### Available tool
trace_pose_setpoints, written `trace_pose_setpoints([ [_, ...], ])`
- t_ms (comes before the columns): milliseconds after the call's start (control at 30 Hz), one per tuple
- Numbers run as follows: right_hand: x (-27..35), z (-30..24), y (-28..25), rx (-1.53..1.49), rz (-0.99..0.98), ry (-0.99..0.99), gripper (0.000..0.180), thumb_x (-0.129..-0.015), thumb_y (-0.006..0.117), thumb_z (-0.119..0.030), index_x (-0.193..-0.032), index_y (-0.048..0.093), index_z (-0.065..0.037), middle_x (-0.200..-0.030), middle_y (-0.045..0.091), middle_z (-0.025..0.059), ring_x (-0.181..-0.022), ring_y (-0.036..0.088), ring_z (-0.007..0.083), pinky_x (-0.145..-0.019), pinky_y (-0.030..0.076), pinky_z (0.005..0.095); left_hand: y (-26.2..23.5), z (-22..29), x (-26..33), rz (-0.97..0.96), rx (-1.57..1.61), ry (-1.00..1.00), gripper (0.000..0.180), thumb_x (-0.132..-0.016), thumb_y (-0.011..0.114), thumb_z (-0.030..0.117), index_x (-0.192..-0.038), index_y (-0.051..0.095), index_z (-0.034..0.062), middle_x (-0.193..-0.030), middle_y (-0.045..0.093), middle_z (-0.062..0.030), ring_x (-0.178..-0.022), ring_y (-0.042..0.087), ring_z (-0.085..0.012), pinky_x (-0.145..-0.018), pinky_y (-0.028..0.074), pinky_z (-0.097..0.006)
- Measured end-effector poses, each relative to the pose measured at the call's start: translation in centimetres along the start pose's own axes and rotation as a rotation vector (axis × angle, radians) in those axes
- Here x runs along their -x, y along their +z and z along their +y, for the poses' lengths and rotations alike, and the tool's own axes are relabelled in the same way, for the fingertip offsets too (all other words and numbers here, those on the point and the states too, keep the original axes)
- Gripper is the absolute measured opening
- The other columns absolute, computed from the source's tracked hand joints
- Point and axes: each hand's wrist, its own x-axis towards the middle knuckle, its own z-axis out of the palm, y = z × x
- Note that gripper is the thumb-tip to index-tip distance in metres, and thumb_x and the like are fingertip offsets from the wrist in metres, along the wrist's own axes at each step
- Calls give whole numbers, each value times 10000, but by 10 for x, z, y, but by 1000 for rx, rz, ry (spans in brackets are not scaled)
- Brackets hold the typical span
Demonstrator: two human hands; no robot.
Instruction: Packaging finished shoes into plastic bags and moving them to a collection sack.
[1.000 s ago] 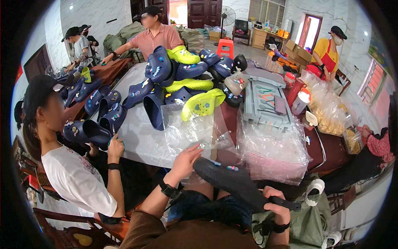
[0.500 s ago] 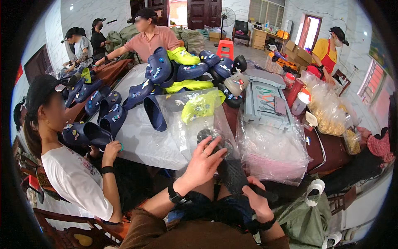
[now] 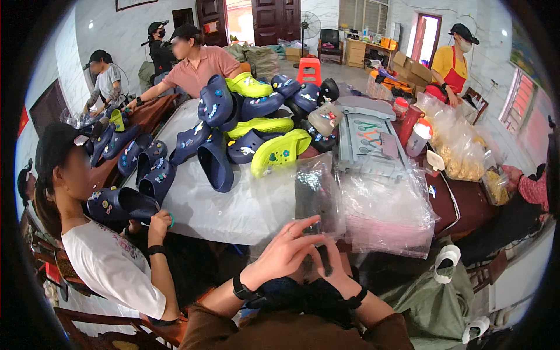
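My left hand [image 3: 284, 256] and my right hand [image 3: 335, 265] meet above my lap at the near edge of the table. Their fingers are bent together at the near end of a clear plastic bag [image 3: 335, 201], and the exact grip is partly hidden. Inside the bag shows a dark, flat, long item [image 3: 309, 189]; its kind is unclear. Beyond it a lime-green clog [image 3: 281, 153] with charms lies against a heap of navy clogs [image 3: 219, 102]. To the right, a stack of clear bags [image 3: 388, 213] lies by a grey plastic tray [image 3: 373, 140].
On my left a seated person [image 3: 102, 256] holds a navy clog [image 3: 125, 204]. Another person [image 3: 201, 73] reaches across the far side. Bottles [image 3: 419, 140] and bags of small yellowish pieces [image 3: 464, 157] stand at the right. A green sack [image 3: 431, 309] with white shoes sits beside me.
The dark item has gone from between my hands farther into the clear bag. Both hands have drawn together at the bag's near end. The lime-green clog is now uncovered by plastic.
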Motion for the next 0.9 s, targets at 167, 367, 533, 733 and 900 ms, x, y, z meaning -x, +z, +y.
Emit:
trace_pose_setpoints([
  [167, -2, 36, 0, 203, 72, 19, 305, -912, 698, -129, -1128, 519, -11, -1087, 572, 185, -959, 589, 331, -867, 469, 364, 20, -35, 20, 238, -386, -193, 858, -762, 809, 321, -1458, 392, 43, -1554, 154, -347, -1387, 266, -532, -1131, 285, -552],
  [367, -9, 31, 6, 177, 106, 39, 305, -892, 720, -123, -1096, 543, 19, -1081, 592, 202, -988, 603, 341, -869, 476, 374, 56, -58, 74, 167, -308, -592, 1352, -664, 896, 395, -1555, -57, 41, -1521, 98, -418, -1397, 205, -592, -1131, 315, -530],
  [533, -22, 28, 11, 177, 178, -163, 289, -878, 725, -101, -1075, 563, 36, -1096, 616, 208, -981, 609, 343, -875, 478, 378, 58, -72, 80, 231, -149, -644, 992, -772, 714, 90, -1558, 110, 77, -1436, 324, -366, -1236, 443, -551, -1008, 445, -492],
  [733, -50, 53, 6, 382, 373, -250, 275, -865, 736, -110, -1040, 588, 43, -1103, 619, 225, -996, 607, 385, -890, 478, 403, 25, -76, 80, 407, -242, -470, 748, -754, 514, -126, -1464, 396, 77, -1316, 455, -275, -1166, 511, -486, -963, 464, -465],
  [900, -48, 50, 11, 386, 375, -155, 264, -870, 725, -128, -1017, 598, 51, -1089, 625, 230, -1017, 604, 402, -893, 471, 416, 13, -93, 89, 437, -124, -532, 680, -764, 503, -135, -1406, 461, 84, -1267, 467, -235, -1102, 547, -425, -911, 474, -411],
])
